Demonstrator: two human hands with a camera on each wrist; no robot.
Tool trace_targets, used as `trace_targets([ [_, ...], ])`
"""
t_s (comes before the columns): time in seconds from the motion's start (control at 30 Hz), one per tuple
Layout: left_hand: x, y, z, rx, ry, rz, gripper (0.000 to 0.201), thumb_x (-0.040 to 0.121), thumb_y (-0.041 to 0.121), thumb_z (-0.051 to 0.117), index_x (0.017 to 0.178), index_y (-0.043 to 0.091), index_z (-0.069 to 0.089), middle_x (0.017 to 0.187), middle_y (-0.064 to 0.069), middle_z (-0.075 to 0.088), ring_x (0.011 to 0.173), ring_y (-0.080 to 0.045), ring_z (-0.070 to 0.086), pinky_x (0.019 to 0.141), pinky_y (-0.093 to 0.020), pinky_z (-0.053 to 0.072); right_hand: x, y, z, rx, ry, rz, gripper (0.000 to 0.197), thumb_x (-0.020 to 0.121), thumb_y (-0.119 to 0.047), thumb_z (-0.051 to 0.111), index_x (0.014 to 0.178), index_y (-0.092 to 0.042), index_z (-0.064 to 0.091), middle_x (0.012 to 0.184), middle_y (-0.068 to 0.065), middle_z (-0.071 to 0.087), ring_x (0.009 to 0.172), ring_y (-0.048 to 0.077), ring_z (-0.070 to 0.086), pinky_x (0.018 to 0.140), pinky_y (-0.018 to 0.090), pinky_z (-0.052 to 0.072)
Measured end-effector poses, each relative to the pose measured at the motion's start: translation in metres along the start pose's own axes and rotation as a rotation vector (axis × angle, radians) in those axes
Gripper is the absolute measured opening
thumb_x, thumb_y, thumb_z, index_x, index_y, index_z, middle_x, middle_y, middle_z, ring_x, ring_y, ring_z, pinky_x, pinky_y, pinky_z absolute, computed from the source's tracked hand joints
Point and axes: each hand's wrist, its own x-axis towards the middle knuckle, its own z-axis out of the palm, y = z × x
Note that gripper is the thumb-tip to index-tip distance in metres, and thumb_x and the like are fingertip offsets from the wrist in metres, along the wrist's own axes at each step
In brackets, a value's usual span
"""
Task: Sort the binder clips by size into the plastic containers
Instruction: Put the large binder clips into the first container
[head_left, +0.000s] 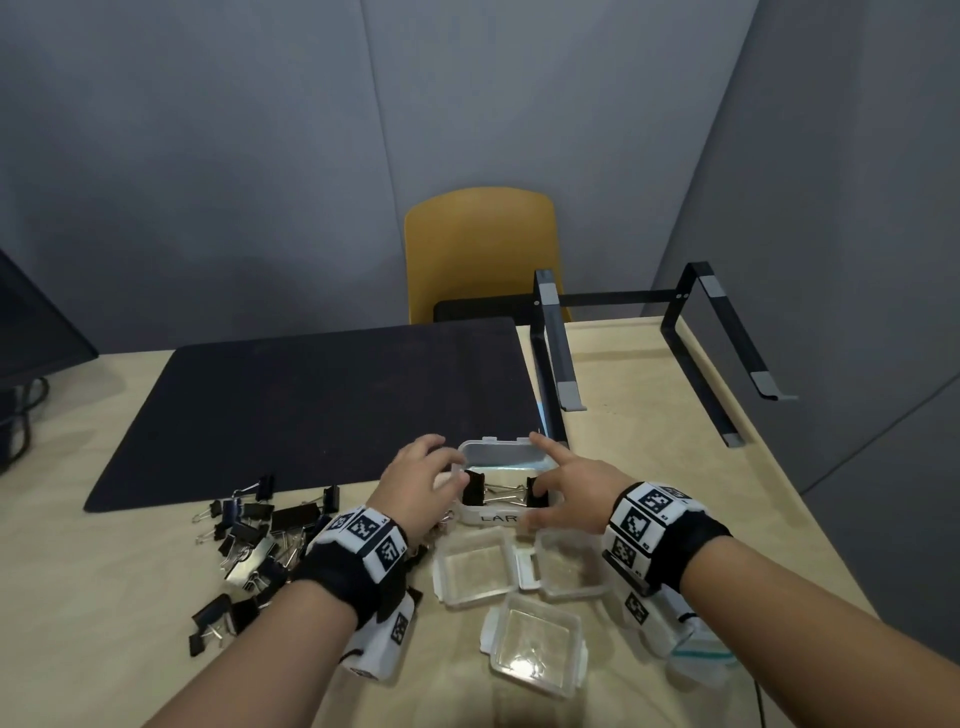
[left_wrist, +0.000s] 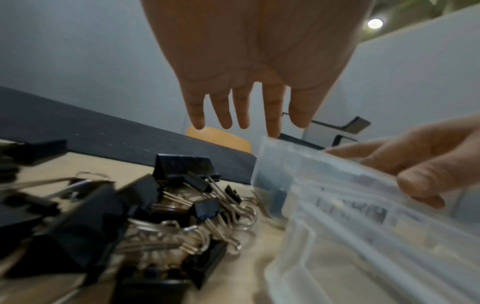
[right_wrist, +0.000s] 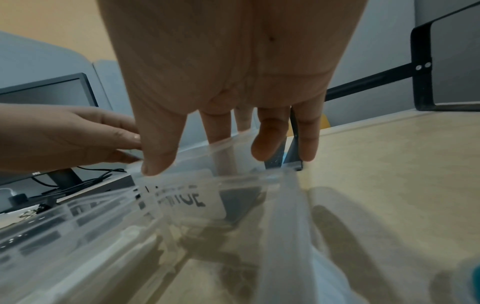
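A clear container (head_left: 493, 518) labelled "LAR…" stands at the mat's near edge with its lid (head_left: 501, 453) raised behind it. Two large black clips (head_left: 472, 489) lie inside. My right hand (head_left: 563, 486) holds this container (right_wrist: 182, 197), thumb on the near labelled wall and fingers over the far rim. My left hand (head_left: 423, 475) is spread with straight fingers (left_wrist: 242, 111), and its index tip touches the container's (left_wrist: 337, 195) left corner. A pile of black binder clips (head_left: 254, 535) of mixed sizes lies loose to the left, close under the left wrist (left_wrist: 182, 195).
Three empty clear containers (head_left: 472, 571) (head_left: 571, 566) (head_left: 535, 644) sit just in front of the labelled one. A black mat (head_left: 322, 400) lies behind, a black metal stand (head_left: 649, 353) to the right, a yellow chair (head_left: 478, 249) beyond the table and a monitor (head_left: 31, 322) at far left.
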Motion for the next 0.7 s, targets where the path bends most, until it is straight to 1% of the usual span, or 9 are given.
trace_targets([
  [0.1, -0.01, -0.019, -0.011, -0.049, 0.076, -0.021, 0.033, 0.092, 0.033, 0.054, 0.124, 0.024, 0.055, 0.134, 0.007, 0.045, 0.129, -0.014, 0.037, 0.109, -0.031, 0.032, 0.0, -0.003, -0.003, -0.012, 0.001, -0.004, 0.049, 0.079, -0.064, 0.056, 0.113, -0.029, 0.062, 0.157, -0.019, -0.009, 0.115, 0.014, 0.054, 0.092, 0.032, 0.047],
  [0.2, -0.018, -0.044, -0.021, -0.083, 0.102, -0.091, 0.034, 0.091, 0.028, 0.057, 0.124, 0.023, 0.056, 0.129, 0.006, 0.05, 0.125, -0.014, 0.043, 0.108, -0.034, 0.036, -0.002, -0.009, -0.009, -0.017, 0.004, 0.012, 0.05, 0.082, -0.064, 0.053, 0.117, -0.029, 0.059, 0.158, -0.017, -0.006, 0.12, 0.015, 0.051, 0.095, 0.033, 0.045],
  [0.27, -0.022, -0.059, -0.026, -0.091, 0.078, -0.133, 0.034, 0.09, 0.025, 0.058, 0.123, 0.023, 0.056, 0.129, 0.004, 0.051, 0.125, -0.016, 0.044, 0.107, -0.036, 0.037, -0.003, -0.016, -0.013, -0.014, 0.034, 0.019, 0.054, 0.085, -0.061, 0.05, 0.127, -0.028, 0.053, 0.158, -0.016, -0.001, 0.124, 0.016, 0.049, 0.098, 0.033, 0.044],
  [0.33, -0.026, -0.069, -0.031, -0.074, 0.056, -0.155, 0.034, 0.089, 0.023, 0.059, 0.123, 0.022, 0.056, 0.128, 0.003, 0.051, 0.122, -0.017, 0.046, 0.105, -0.033, 0.038, -0.004, -0.027, -0.016, -0.002, 0.114, 0.011, 0.052, 0.088, -0.053, 0.051, 0.131, -0.026, 0.049, 0.157, -0.01, 0.016, 0.124, 0.016, 0.049, 0.098, 0.032, 0.043],
  [0.4, -0.03, -0.078, -0.034, -0.055, 0.036, -0.177, 0.035, 0.088, 0.02, 0.06, 0.123, 0.022, 0.056, 0.13, 0.001, 0.05, 0.12, -0.017, 0.047, 0.101, -0.031, 0.039, -0.005, -0.043, -0.02, 0.036, 0.176, -0.013, 0.046, 0.089, -0.046, 0.052, 0.13, -0.024, 0.051, 0.143, -0.005, 0.041, 0.117, 0.016, 0.053, 0.096, 0.03, 0.043],
  [0.47, -0.035, -0.085, -0.037, -0.043, 0.021, -0.189, 0.037, 0.086, 0.019, 0.061, 0.122, 0.023, 0.056, 0.131, 0.001, 0.05, 0.118, -0.017, 0.049, 0.099, -0.029, 0.039, -0.005, -0.063, -0.022, 0.079, 0.185, -0.039, 0.04, 0.089, -0.041, 0.054, 0.126, -0.028, 0.054, 0.13, -0.005, 0.053, 0.112, 0.016, 0.055, 0.096, 0.032, 0.044],
  [0.53, -0.039, -0.093, -0.039, -0.027, -0.001, -0.185, 0.037, 0.085, 0.019, 0.063, 0.122, 0.023, 0.056, 0.129, 0.001, 0.051, 0.113, -0.016, 0.051, 0.096, -0.027, 0.041, -0.001, -0.083, -0.021, 0.073, 0.185, -0.073, 0.033, 0.089, -0.038, 0.054, 0.121, -0.03, 0.056, 0.123, -0.007, 0.057, 0.108, 0.016, 0.056, 0.094, 0.03, 0.043],
  [0.6, -0.042, -0.1, -0.042, -0.005, -0.015, -0.171, 0.038, 0.085, 0.019, 0.063, 0.121, 0.024, 0.056, 0.128, 0.002, 0.051, 0.112, -0.014, 0.052, 0.095, -0.026, 0.043, 0.006, -0.1, -0.017, 0.057, 0.175, -0.089, 0.032, 0.09, -0.033, 0.054, 0.121, -0.025, 0.057, 0.12, -0.004, 0.057, 0.109, 0.016, 0.055, 0.088, 0.025, 0.042],
  [0.7, -0.045, -0.112, -0.047, 0.031, -0.015, -0.15, 0.039, 0.084, 0.019, 0.063, 0.122, 0.024, 0.056, 0.127, 0.002, 0.052, 0.115, -0.014, 0.05, 0.098, -0.027, 0.042, 0.022, -0.118, -0.01, 0.066, 0.161, -0.097, 0.032, 0.089, -0.026, 0.055, 0.12, -0.021, 0.057, 0.119, 0.001, 0.056, 0.106, 0.02, 0.056, 0.089, 0.032, 0.047],
])
